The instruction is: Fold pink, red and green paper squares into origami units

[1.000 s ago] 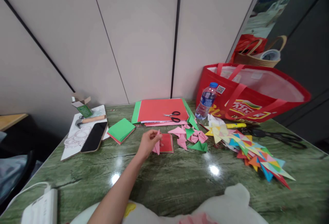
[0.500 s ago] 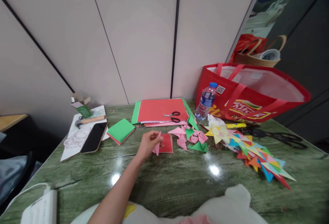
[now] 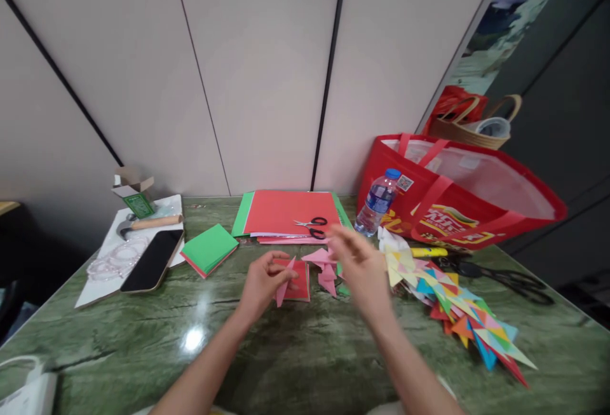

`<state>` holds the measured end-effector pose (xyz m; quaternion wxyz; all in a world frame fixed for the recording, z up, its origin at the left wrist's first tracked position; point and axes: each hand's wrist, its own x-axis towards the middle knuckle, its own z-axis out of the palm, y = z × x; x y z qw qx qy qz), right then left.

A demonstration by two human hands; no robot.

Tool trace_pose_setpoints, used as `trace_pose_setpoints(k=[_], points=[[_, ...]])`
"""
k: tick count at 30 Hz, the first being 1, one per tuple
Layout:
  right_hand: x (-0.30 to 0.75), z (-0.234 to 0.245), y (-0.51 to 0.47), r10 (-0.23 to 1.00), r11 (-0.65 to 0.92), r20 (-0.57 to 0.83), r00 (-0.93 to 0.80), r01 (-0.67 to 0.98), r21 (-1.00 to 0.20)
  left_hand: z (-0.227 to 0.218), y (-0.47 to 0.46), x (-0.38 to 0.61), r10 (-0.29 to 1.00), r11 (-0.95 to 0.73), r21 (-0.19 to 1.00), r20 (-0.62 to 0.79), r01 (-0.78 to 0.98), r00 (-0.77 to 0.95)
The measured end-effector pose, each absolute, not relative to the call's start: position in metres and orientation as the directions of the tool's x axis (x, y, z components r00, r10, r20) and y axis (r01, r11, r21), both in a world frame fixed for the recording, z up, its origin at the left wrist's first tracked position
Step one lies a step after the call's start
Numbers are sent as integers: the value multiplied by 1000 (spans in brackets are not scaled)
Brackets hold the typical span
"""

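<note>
My left hand (image 3: 261, 281) pinches a folded pink paper piece (image 3: 283, 288) just above the green marble table (image 3: 305, 345), beside a small red paper square (image 3: 298, 280). My right hand (image 3: 359, 269) is raised over the pile of pink and green folded pieces (image 3: 324, 265); it is smeared by motion, with its fingers apart and nothing seen in it. A long chain of multicoloured folded paper points (image 3: 457, 304) lies to the right of it.
Red and green sheets (image 3: 281, 211) with small scissors (image 3: 312, 225) lie at the back, a green paper stack (image 3: 208, 248) to the left. A phone (image 3: 152, 261), a hammer (image 3: 143, 224) and a small box (image 3: 133, 189) sit far left. A water bottle (image 3: 376, 202), a red bag (image 3: 457, 192) and large black scissors (image 3: 505, 275) are on the right.
My right hand has come into view and reached out over the folded pieces. The view has shifted slightly down and to the right. My left hand still holds the pink piece.
</note>
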<state>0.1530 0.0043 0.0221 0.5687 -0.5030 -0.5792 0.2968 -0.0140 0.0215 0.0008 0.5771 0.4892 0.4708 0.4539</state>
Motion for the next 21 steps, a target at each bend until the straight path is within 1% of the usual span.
trace_pose_setpoints(k=[2,4,5,8,14,19,21], points=[[135,9,11,962,252,266,61,174,-952,0,22,-14,982,109,991,-95,-80,162],[120,-5,16,982,184,178,-66,92,-979,-1,22,-14,975,111,990,-92,-86,203],[116,-12,18,985,162,158,-75,59,-985,-2,23,-14,975,106,991,-87,-82,206],[114,-22,21,991,130,129,-40,16,-991,-3,25,-14,967,163,986,-150,-43,208],[123,-26,26,992,122,120,-47,26,-992,-5,30,-17,944,180,980,-196,84,266],[121,-32,25,998,23,28,-53,-94,-995,-11,30,-16,935,181,971,-219,156,278],[122,-33,24,999,18,23,-45,-103,-995,-12,29,-15,933,195,969,-231,153,277]])
